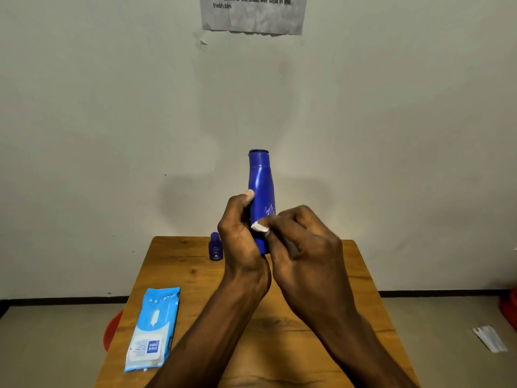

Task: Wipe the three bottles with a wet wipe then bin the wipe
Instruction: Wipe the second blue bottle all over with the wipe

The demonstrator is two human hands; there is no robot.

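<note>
At twelve o'clock we see a printed paper notice (253,14) on the wall (112,121), and at four o'clock a white wrapper (489,338) lies on the floor (50,345).

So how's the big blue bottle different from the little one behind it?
The big bottle is held up off the table by the left hand; the small bottle stands on the table. The big one is much taller and brighter blue, the small one darker. Both are upright.
</note>
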